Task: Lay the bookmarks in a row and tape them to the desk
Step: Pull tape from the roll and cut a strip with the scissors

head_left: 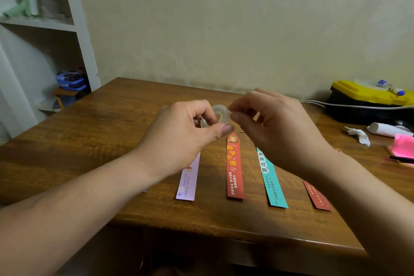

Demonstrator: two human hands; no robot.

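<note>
Bookmarks (pixel 234 168) lie below, and the left hand (pixel 179 132) grips the tape roll (pixel 218 114) while the right hand (pixel 280 127) pinches its rim.

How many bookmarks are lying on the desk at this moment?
4. From left: a lilac bookmark, an orange-red bookmark, a teal bookmark, and a dark red bookmark partly under the right forearm. The left forearm may hide another.

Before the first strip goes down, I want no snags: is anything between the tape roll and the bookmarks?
Nothing visible does. The left hand holds the tape roll above the desk, the right hand pinches its edge, and the bookmarks in view lie bare below; the hands hide some upper ends.
</note>
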